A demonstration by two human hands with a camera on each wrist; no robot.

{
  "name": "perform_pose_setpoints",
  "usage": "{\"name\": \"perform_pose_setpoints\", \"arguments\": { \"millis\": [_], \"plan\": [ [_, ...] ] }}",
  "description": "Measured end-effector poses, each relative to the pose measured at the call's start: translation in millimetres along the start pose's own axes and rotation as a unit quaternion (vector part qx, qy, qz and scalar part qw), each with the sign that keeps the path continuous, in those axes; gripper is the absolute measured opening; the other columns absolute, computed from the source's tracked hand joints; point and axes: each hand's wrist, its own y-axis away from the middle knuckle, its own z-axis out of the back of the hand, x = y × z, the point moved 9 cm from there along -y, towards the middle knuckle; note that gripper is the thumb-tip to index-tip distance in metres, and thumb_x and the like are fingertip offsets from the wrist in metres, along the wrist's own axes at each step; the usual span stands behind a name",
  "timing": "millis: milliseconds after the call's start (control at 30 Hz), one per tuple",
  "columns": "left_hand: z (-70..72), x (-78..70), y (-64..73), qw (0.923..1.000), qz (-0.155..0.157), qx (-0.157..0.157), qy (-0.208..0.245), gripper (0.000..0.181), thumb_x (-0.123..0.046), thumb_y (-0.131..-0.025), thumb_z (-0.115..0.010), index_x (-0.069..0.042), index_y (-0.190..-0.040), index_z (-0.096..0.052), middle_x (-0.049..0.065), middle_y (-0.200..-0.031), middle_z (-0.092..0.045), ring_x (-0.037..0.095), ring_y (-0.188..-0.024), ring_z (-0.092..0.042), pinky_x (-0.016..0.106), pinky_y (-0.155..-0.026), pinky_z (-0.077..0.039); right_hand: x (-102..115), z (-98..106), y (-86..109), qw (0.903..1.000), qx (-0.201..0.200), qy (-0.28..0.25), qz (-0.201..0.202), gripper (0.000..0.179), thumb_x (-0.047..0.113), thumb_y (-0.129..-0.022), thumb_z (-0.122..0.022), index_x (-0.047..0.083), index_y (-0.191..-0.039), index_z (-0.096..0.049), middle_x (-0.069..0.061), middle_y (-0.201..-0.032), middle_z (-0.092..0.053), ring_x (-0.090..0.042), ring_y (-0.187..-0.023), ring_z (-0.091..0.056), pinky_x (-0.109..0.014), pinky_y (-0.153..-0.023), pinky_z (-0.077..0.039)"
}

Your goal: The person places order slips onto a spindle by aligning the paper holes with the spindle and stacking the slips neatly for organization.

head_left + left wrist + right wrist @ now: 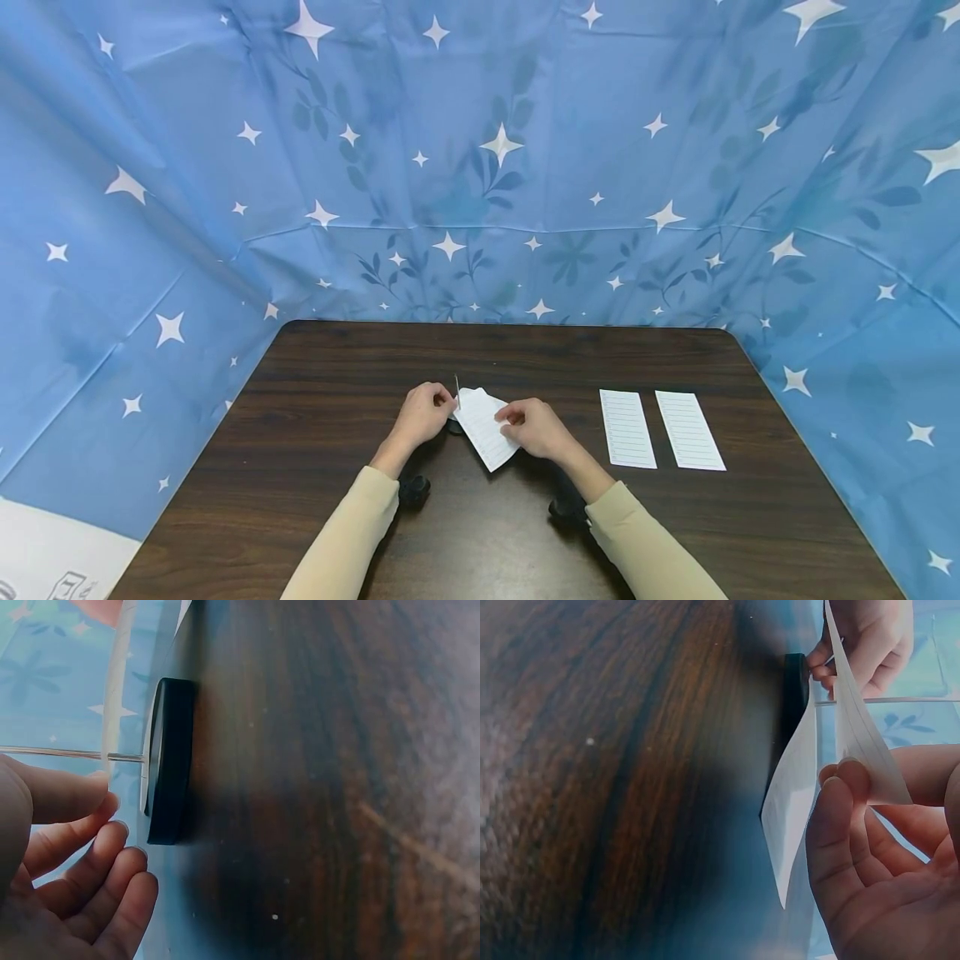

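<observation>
From my station I have the left grip [422, 415] and right grip [538, 429] both pinching a white lined paper sheet [855, 731] above the round black base [173, 765] of a thin metal spike [60, 753], another white sheet [791, 799] lower down against that base. Two white ruled paper slips [628, 429], their print too small to read, lie right of the base on the dark wood-grain table [360, 358], blue star-patterned fabric [465, 100] behind.

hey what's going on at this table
A person is handling a paper slip: the right hand pinches it, and the left hand pinches its edge by a metal spike that seems to pass through it. Another slip sits lower, near the black base. Two lined slips lie off to the right.
</observation>
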Motion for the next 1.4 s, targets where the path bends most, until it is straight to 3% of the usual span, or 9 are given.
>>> {"name": "perform_pose_setpoints", "arguments": {
  "millis": [567, 933, 1200, 1400],
  "plan": [
    [-7.2, 2.9, -3.2, 0.9977, 0.006, 0.014, -0.066, 0.012, -0.016, -0.095, -0.070, -0.012, -0.084, -0.069, -0.001, -0.082, -0.057, 0.015, -0.072, -0.052, 0.034, -0.068, -0.045, -7.0, -8.6, 0.2, 0.9987, 0.022, 0.037, -0.029, 0.014, -0.001, -0.087, -0.072, 0.003, -0.100, -0.077, -0.004, -0.090, -0.067, -0.015, -0.084, -0.059, -0.036, -0.078, -0.051],
    [-6.9, 4.5, -3.8, 0.9980, 0.006, 0.012, -0.061, 0.011, -0.016, -0.093, -0.073, -0.013, -0.083, -0.069, -0.001, -0.082, -0.058, 0.014, -0.073, -0.053, 0.034, -0.069, -0.046, -8.2, -9.4, -1.2, 0.9972, 0.017, 0.063, -0.037, 0.014, -0.003, -0.087, -0.071, 0.003, -0.098, -0.077, -0.002, -0.086, -0.064, -0.014, -0.078, -0.055, -0.035, -0.074, -0.050],
    [-7.5, 7.7, -2.4, 0.9981, 0.025, 0.014, -0.054, 0.010, -0.016, -0.093, -0.074, -0.011, -0.086, -0.069, 0.001, -0.085, -0.057, 0.015, -0.075, -0.054, 0.035, -0.070, -0.047, -7.2, -9.2, -2.5, 0.9956, 0.017, 0.086, -0.033, 0.015, -0.001, -0.089, -0.068, 0.003, -0.101, -0.077, -0.006, -0.089, -0.065, -0.015, -0.079, -0.055, -0.037, -0.075, -0.050],
    [-8.3, 5.5, -1.7, 0.9981, 0.022, 0.018, -0.055, 0.008, -0.015, -0.094, -0.073, -0.011, -0.090, -0.067, 0.001, -0.087, -0.056, 0.014, -0.077, -0.054, 0.034, -0.073, -0.047, -2.3, -8.4, -1.3, 0.9945, 0.024, 0.100, -0.021, 0.017, -0.004, -0.088, -0.067, 0.000, -0.103, -0.076, -0.001, -0.080, -0.059, -0.014, -0.069, -0.049, -0.033, -0.067, -0.045]
  ]
}}
